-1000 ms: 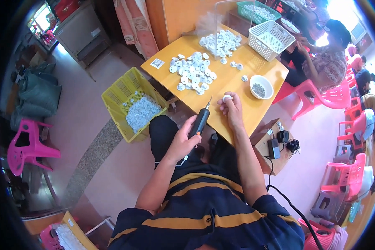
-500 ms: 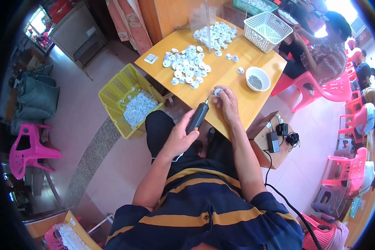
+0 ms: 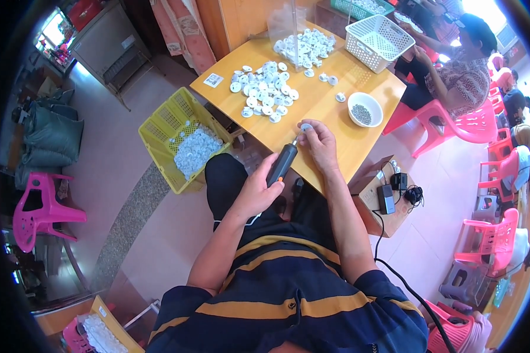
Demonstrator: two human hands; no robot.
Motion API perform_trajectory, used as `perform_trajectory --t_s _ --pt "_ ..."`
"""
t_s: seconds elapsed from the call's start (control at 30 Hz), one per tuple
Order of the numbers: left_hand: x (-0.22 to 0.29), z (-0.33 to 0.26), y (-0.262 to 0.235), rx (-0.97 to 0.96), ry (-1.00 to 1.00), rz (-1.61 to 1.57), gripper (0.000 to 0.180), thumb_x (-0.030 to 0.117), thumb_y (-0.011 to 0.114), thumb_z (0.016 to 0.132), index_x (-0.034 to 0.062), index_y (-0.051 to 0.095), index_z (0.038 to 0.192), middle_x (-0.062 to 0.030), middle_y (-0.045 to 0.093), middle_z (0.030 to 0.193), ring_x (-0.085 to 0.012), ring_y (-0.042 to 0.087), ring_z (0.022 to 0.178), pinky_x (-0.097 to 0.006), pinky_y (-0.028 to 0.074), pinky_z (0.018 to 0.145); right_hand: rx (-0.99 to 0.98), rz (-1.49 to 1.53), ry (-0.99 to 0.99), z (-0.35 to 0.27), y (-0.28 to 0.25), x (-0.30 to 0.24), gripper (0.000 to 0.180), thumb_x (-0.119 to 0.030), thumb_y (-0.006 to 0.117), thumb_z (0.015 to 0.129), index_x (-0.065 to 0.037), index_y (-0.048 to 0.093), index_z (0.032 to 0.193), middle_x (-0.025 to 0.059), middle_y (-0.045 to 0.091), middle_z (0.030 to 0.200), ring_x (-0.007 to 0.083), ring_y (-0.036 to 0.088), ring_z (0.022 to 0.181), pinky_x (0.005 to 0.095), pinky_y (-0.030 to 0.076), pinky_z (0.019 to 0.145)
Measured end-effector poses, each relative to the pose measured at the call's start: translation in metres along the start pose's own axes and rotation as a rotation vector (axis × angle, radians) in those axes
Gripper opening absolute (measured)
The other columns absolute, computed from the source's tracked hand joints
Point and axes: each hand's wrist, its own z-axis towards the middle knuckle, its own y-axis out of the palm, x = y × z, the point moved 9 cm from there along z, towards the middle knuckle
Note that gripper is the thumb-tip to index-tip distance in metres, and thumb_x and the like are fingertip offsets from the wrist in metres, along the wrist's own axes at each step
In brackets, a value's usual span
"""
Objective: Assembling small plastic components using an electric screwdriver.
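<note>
My left hand (image 3: 254, 193) is wrapped round a black electric screwdriver (image 3: 284, 160) with an orange button, its bit pointing up and away from me. Between the thumb and fingers of my right hand (image 3: 320, 148) is a small round white plastic part (image 3: 305, 127), held over the table's near edge. The screwdriver tip meets this part or lies very close to it; the exact contact is too small to make out. Beyond my hands lies a pile of similar white parts (image 3: 265, 91). To the right stands a white bowl (image 3: 376, 106) holding small metal screws (image 3: 361, 115).
On the wooden table (image 3: 330, 138) are another white pile (image 3: 306, 48) and a white basket (image 3: 388, 35). A yellow crate (image 3: 153, 132) of white parts stands left of my legs. Right of me, a box (image 3: 368, 203) bears black adapters and a cable. A person sits on a pink chair (image 3: 465, 123).
My right hand has shifted slightly up and left with the white part, which has tilted. The screwdriver has moved a little right with its tip at the part.
</note>
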Motion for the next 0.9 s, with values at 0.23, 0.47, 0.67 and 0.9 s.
perform_trajectory --t_s 0.23,0.47,0.67,0.9 --pt "-0.004 0.004 0.001 -0.010 -0.008 0.000 0.063 0.009 0.061 0.086 0.0009 0.042 0.145 -0.0198 0.062 0.116 -0.0272 0.065 0.106 -0.036 0.048 0.095 -0.004 -0.021 0.008 0.000 0.001 0.000 0.022 -0.012 0.055 0.104 -0.001 0.064 0.120 0.0043 0.069 0.110 0.0081 0.063 0.081 0.0229 0.054 0.074" --pt "-0.006 0.004 0.000 -0.020 -0.032 -0.007 0.064 0.009 0.062 0.086 0.0010 0.042 0.146 -0.0192 0.063 0.115 -0.0255 0.065 0.105 -0.035 0.048 0.095 0.002 -0.039 0.001 0.000 0.000 0.001 0.021 -0.012 0.055 0.104 -0.001 0.064 0.119 0.0043 0.069 0.109 0.0087 0.064 0.082 0.0234 0.055 0.074" --pt "-0.007 0.004 0.001 -0.029 -0.028 -0.006 0.063 0.009 0.062 0.086 0.0005 0.042 0.146 -0.0193 0.063 0.115 -0.0261 0.065 0.106 -0.035 0.048 0.096 -0.001 -0.041 -0.023 0.001 0.000 0.001 0.021 -0.011 0.055 0.103 -0.001 0.065 0.119 0.0044 0.069 0.108 0.0095 0.065 0.082 0.0239 0.056 0.073" --pt "-0.010 0.007 -0.001 -0.027 -0.015 -0.015 0.063 0.009 0.062 0.086 -0.0005 0.041 0.146 -0.0192 0.062 0.118 -0.0253 0.064 0.106 -0.035 0.048 0.096 -0.010 -0.071 -0.002 0.000 0.001 0.001 0.021 -0.012 0.056 0.104 -0.001 0.064 0.119 0.0038 0.069 0.110 0.0086 0.064 0.084 0.0233 0.054 0.077"
